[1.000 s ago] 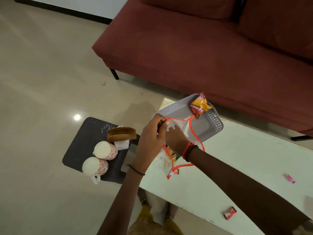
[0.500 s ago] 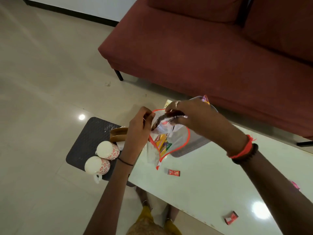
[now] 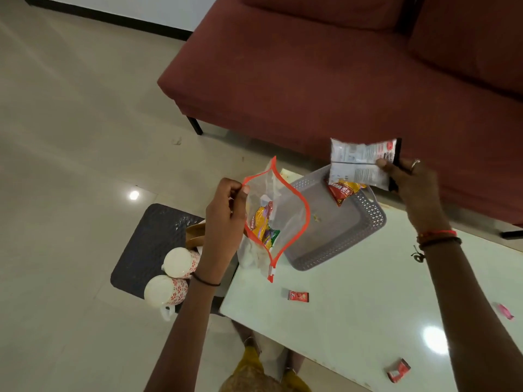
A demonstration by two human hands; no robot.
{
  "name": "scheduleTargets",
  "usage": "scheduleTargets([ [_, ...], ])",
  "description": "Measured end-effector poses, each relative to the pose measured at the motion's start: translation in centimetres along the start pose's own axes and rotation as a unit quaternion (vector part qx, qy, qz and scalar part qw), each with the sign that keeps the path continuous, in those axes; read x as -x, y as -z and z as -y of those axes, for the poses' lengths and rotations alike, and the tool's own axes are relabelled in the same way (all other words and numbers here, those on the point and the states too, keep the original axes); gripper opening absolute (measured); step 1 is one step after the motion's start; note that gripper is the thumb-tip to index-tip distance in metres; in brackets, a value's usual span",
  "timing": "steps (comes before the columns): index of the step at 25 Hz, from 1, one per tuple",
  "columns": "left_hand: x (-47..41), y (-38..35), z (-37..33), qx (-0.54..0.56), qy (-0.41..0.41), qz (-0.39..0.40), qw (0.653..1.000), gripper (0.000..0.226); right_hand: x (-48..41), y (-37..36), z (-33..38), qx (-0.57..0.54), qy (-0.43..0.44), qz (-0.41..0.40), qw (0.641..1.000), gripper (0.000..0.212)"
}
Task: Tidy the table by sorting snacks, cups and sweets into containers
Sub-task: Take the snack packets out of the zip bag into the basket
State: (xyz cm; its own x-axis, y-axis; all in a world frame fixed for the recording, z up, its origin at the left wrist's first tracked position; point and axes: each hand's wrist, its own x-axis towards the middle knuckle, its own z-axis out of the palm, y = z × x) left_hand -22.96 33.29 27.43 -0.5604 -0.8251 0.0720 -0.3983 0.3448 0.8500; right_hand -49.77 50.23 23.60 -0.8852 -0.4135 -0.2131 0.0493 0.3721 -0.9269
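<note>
**Two hands, one pouch, one packet**

While the left hand pinches the orange rim of a clear pouch, the right hand is closed on a white snack packet held up in the air. The packet sticks out at 9 o'clock from the right hand, with the thumb on its front. It hangs over the far corner of the grey basket.

The pouch hangs at 3 o'clock from the left hand, its mouth gaping open. A yellow packet and something green sit inside it, but the writing on them is hard to read.

A red and yellow snack bag lies in the basket. The white packet covers its top part.

The basket sits on the white desk. A small red sweet lies at 6 o'clock from the pouch. Another red sweet is near the desk's front edge. A pink sweet lies at the far right, blurry.

Two white cups with red flowers lie on a dark mat on the floor, at 7 o'clock from the left hand. A brown thing behind them is partly hidden by the left arm.
</note>
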Motion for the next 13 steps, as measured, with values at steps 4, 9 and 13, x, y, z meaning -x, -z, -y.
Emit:
scheduleTargets([
  [4,-2.0,0.2,0.6,-0.001,-0.012,0.001,1.0,0.018,-3.4,-1.5,-10.7,0.128,-0.077,-0.068,0.987,0.036],
  [9,-3.9,0.3,1.7,0.004,-0.018,0.016,1.0,0.017,-6.3,-2.3,-17.0,0.279,-0.132,-0.043,0.95,0.031],
  [13,-4.5,0.1,2.3,0.005,-0.027,0.015,1.0,0.015,-8.2,-2.7,-18.5,0.354,-0.123,0.0,0.927,0.03],
])
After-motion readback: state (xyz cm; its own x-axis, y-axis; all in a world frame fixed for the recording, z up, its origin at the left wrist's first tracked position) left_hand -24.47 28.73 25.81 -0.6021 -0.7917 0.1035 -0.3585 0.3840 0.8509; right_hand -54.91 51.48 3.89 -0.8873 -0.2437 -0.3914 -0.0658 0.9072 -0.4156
